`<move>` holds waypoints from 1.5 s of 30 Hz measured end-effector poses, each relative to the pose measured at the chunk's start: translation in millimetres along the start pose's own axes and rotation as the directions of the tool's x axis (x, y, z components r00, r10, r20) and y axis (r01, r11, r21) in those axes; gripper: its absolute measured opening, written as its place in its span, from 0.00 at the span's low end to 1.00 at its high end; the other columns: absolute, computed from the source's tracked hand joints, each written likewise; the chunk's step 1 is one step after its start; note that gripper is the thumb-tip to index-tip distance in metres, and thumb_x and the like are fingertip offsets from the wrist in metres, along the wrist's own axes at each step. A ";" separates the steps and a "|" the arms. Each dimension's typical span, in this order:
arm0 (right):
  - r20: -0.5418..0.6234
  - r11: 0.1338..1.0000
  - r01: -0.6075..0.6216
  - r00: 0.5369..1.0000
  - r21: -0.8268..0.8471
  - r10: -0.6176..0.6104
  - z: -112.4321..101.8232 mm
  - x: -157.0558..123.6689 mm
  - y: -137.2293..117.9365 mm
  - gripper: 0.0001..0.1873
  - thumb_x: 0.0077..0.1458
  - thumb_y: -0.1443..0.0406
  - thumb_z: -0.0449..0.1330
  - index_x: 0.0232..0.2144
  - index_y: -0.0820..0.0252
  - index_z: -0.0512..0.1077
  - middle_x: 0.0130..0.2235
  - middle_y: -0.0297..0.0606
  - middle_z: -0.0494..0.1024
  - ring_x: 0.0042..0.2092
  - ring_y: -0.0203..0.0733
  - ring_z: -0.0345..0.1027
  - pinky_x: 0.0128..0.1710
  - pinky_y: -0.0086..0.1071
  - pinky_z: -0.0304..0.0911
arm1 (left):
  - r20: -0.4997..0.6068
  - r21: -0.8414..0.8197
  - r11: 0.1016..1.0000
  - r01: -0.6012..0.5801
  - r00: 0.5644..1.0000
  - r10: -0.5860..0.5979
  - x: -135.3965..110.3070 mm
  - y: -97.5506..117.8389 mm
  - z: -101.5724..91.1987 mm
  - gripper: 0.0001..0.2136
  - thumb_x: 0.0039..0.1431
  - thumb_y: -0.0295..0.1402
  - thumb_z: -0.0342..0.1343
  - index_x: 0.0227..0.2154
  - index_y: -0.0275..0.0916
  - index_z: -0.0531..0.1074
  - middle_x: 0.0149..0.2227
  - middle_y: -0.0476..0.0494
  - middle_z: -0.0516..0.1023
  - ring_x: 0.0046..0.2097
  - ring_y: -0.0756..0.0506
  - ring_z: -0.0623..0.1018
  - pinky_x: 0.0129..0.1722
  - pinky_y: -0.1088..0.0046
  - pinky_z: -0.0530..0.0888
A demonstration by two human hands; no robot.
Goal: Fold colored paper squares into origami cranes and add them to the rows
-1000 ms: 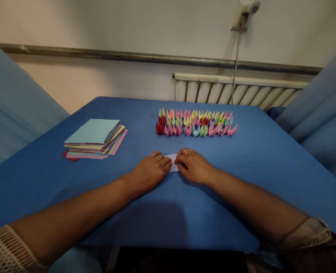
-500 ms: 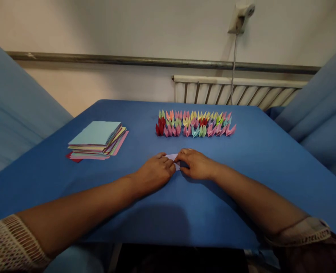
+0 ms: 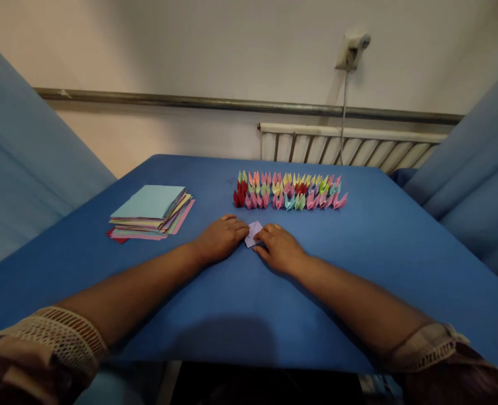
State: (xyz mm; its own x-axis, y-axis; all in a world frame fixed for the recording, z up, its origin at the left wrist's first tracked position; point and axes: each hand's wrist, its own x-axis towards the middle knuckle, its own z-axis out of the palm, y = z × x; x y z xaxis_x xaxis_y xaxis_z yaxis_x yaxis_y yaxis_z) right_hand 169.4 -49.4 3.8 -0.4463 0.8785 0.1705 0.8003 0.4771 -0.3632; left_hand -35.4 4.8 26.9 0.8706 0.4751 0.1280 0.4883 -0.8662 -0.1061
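Note:
A small pale lilac folded paper (image 3: 254,232) lies on the blue table (image 3: 249,292) between my two hands. My left hand (image 3: 221,238) rests knuckles up at its left edge, fingers curled and pinching it. My right hand (image 3: 280,247) presses on its right edge with bent fingers. Just beyond the hands stand rows of several small folded paper shapes (image 3: 288,190) in pink, yellow, green, red and blue. A stack of coloured paper squares (image 3: 151,211) with a light blue sheet on top lies to the left.
A white radiator (image 3: 350,147) and a metal rail (image 3: 240,104) run along the wall behind the table. A cable hangs from a wall socket (image 3: 351,50). Blue fabric (image 3: 25,163) rises on both sides of the table.
The camera has tipped down a little. Both hands have shifted slightly away from me, and the lilac paper now shows as a smaller, tilted shape between the fingertips.

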 end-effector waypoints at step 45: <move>0.030 0.996 0.086 0.996 -0.014 -0.085 -6.1 10.1 -2.6 0.18 0.61 0.56 0.55 0.48 0.60 0.71 0.44 0.43 0.70 0.46 0.46 0.61 0.47 0.39 0.58 | 0.196 -0.724 0.381 0.575 0.701 -0.686 0.6 -1.5 17.7 0.15 0.54 0.40 0.55 0.41 0.36 0.74 0.37 0.42 0.81 0.39 0.43 0.79 0.40 0.65 0.74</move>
State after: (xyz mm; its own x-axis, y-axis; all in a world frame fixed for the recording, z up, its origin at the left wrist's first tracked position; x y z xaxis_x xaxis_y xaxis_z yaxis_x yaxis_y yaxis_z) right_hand 165.2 -41.6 12.1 -0.5250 0.8333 0.1730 0.7646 0.5511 -0.3343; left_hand -34.5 9.1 9.6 0.2866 0.9576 -0.0304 0.6435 -0.1689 0.7466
